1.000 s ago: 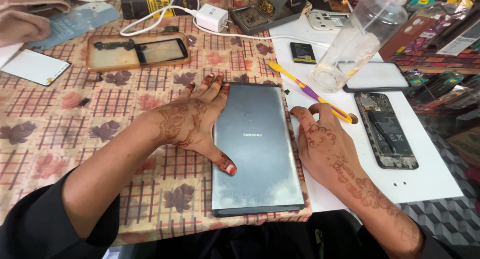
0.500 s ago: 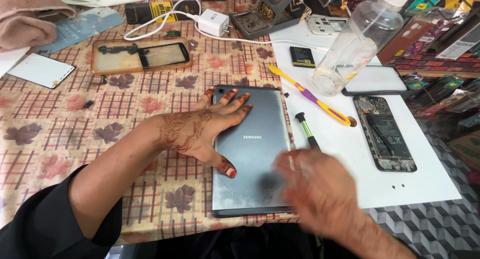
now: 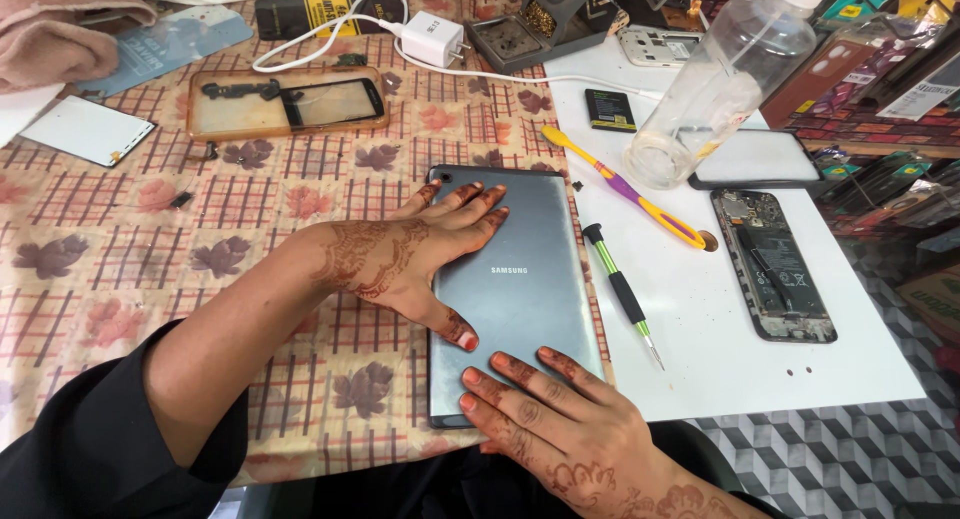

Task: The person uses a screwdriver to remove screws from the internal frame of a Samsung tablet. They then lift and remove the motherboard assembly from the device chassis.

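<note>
- The patterned tablecloth point(image 3: 120, 239) is covering most of the bench, and a white work mat point(image 3: 730, 349) is lying over its right part.
- The grey tablet point(image 3: 520, 279) is lying back-up across the seam where cloth and mat are meeting, directly in front of the person.
- The left hand point(image 3: 400, 259) is resting flat on the tablet's upper left, fingers spread and open, thumb stretching down along the back cover.
- The right hand point(image 3: 560, 424) is pressing on the lower edge, fingers extended and open, gripping nothing.
- Judging from this, the person is pressing the back cover down onto the body; the next move is likely calling for even pressure worked along the edges, with the tablet kept from sliding.
- A clear plastic bottle point(image 3: 720, 89) is standing at the mat's far side, near the tablet's top right corner.
- An opened phone point(image 3: 775, 264) is lying on the mat, well to the right.
- A yellow and purple toothbrush point(image 3: 620, 184) and a green-handled screwdriver point(image 3: 620, 289) are lying just right of the tablet.
- A white charger plug point(image 3: 432, 37) with its cable is sitting at the far edge.
- A black and yellow rectangular package point(image 3: 305, 14) is lying at the top, left of the plug.
- A small black rectangular battery point(image 3: 611, 109) with a light label is lying beside the bottle.
</note>
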Tool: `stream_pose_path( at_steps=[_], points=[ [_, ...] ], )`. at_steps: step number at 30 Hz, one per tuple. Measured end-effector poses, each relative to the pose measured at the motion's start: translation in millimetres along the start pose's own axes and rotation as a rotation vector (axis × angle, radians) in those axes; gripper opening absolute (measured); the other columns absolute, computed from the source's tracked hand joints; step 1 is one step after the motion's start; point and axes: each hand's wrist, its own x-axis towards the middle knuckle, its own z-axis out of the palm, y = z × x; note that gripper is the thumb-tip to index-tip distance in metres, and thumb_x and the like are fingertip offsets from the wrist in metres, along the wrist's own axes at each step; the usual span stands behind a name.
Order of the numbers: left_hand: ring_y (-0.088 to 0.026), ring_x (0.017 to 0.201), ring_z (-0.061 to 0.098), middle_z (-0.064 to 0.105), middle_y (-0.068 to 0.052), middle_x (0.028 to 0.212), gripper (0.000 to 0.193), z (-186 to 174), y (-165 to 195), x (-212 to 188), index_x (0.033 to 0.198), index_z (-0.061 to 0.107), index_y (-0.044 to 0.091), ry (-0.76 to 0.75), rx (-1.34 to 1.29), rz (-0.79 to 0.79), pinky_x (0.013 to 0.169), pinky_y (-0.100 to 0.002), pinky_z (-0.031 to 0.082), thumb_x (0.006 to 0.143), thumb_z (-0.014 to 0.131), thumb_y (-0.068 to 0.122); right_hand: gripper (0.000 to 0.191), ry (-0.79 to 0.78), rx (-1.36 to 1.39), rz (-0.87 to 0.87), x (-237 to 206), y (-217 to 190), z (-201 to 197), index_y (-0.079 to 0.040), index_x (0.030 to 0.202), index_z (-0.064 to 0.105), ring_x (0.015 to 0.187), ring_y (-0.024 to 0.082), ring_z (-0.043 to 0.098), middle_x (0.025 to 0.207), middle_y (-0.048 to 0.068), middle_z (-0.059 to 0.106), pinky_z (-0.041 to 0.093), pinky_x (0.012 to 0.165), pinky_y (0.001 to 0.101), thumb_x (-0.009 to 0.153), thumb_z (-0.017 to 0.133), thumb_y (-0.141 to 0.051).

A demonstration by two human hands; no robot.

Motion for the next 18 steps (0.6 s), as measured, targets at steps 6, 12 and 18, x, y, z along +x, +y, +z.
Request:
stream_pose_path(
  at_steps=[6, 12, 18],
  points=[
    [-0.04, 0.155, -0.003, -0.001, -0.026, 0.167, 0.135, -0.2, -2.7, 1.4, 0.157, 0.013, -0.003, -0.003, -0.005, 0.026, 0.122, -0.055, -0.003, 0.068, 0.074, 0.077, 0.04, -0.024, -0.005, 0.004, 1.9, -0.9, -2.0, -0.017, 0.135, 0.066, 0.132, 0.019, 0.061, 0.14, -0.002, 0.065, 0.048, 0.109, 0.0444, 0.096, 0.069, -0.029],
    [-0.038, 0.157, 0.002, 0.004, -0.024, 0.168, 0.135, -3.2, -3.6, -2.4, 0.157, 0.017, -0.003, 0.03, -0.028, 0.024, 0.123, -0.052, 0.002, 0.066, 0.074, 0.078, 0.04, -0.057, -0.054, -0.022, -1.1, 0.8, -0.8, -0.018, 0.137, 0.064, 0.132, 0.02, 0.06, 0.142, -0.001, 0.064, 0.046, 0.108, 0.0453, 0.099, 0.063, -0.03],
    [-0.04, 0.155, 0.002, 0.003, -0.026, 0.166, 0.138, 0.1, -0.4, -0.1, 0.156, 0.015, -0.004, 0.011, 0.013, 0.018, 0.123, -0.052, 0.004, 0.063, 0.078, 0.076, 0.041, -0.033, -0.131, -0.086, -6.5, -4.5, 6.1, -0.013, 0.139, 0.063, 0.135, 0.024, 0.06, 0.146, 0.004, 0.062, 0.044, 0.112, 0.0495, 0.1, 0.054, -0.023]
  ],
)
